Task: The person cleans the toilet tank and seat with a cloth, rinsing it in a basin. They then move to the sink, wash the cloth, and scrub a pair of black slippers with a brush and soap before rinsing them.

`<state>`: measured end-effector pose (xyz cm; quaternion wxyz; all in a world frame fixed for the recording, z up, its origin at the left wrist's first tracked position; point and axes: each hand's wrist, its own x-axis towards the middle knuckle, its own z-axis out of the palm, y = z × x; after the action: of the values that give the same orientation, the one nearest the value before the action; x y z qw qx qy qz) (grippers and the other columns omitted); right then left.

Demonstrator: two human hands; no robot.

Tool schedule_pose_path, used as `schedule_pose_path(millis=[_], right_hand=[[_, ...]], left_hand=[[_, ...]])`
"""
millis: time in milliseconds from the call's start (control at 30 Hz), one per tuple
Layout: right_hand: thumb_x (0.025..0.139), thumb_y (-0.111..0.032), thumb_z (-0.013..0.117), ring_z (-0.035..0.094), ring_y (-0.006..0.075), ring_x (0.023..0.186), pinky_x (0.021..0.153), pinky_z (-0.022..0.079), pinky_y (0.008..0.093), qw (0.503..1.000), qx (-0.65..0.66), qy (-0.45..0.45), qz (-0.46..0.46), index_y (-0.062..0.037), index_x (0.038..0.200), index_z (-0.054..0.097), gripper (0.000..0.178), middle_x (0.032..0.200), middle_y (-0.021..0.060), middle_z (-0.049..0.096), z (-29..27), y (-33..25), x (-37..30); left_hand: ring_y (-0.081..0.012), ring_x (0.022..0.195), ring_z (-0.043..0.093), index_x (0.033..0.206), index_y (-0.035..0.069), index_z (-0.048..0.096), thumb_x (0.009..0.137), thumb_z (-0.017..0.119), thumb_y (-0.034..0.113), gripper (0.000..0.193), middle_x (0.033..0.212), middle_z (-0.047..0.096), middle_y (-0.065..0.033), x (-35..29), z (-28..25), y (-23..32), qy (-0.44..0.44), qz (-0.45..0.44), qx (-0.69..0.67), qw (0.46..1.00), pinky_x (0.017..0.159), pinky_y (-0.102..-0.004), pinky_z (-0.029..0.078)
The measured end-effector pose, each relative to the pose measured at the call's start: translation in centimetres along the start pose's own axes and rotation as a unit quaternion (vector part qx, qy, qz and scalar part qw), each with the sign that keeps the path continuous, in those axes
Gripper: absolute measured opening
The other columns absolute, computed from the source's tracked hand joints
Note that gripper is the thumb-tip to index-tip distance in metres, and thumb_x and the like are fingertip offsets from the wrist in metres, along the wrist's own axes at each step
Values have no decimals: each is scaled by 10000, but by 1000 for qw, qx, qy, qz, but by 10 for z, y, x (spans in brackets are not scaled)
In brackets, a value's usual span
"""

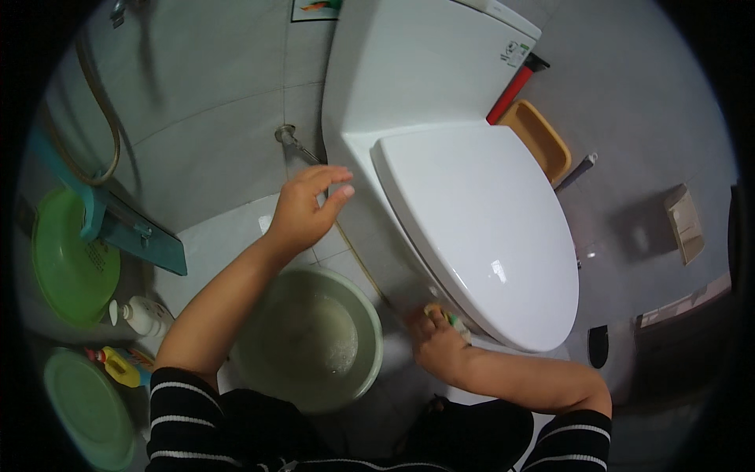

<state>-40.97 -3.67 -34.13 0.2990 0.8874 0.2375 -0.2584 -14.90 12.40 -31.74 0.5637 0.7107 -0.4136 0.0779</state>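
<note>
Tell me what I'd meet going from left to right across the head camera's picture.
Bright green basin, white pump bottle, basin of cloudy water, right hand, orange-brown tub, beige wall holder.

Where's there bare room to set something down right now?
The closed toilet lid looks bare, as does the floor between the wall, the teal panel and the left forearm. It's crowded at left, around the green basin, pump bottle and yellow bottle, and by the toilet base, where the right hand holds a yellow-and-green pad.
</note>
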Motion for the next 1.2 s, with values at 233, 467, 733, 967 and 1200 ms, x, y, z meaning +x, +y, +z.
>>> schedule_pose_path(millis=[233,467,733,967,1200], right_hand=[[757,-174,568,462,382,1181,989,377,523,906,94,409,61,-18,1063,624,348,1232,200,525,-104,62,9],[756,-151,564,539,331,1065,930,430,458,951,103,288,51,-16,1012,638,299,1137,159,571,-45,37,31],[721,-123,609,527,304,1056,911,423,423,890,91,438,88,-66,1037,613,321,1190,135,542,-114,86,22],[704,-163,627,517,279,1084,922,419,428,973,59,222,-9,-102,949,664,255,1105,111,578,-73,81,86],[746,-186,602,507,262,1114,933,410,437,906,7,418,66,-115,1058,620,320,1170,81,559,-137,137,136]], left_hand=[[-272,1058,588,1082,-17,623,860,617,99,250,1105,630,-173,-28,13,-28,-7,-8,-35,999,915,-326,445],[-248,1039,597,1094,11,624,870,624,144,260,1136,618,-164,-43,11,-20,-36,-126,-76,988,874,-307,460],[-222,956,613,1088,26,628,863,633,167,265,1092,638,-130,-59,-2,-43,2,-128,-46,991,745,-295,488],[-204,990,611,1107,36,626,875,622,153,260,1092,640,-120,-55,9,-42,24,-154,-61,986,767,-280,481],[-177,965,590,1134,40,607,891,607,187,284,1079,644,-88,-68,-8,-54,71,-197,-63,976,848,-295,445]])
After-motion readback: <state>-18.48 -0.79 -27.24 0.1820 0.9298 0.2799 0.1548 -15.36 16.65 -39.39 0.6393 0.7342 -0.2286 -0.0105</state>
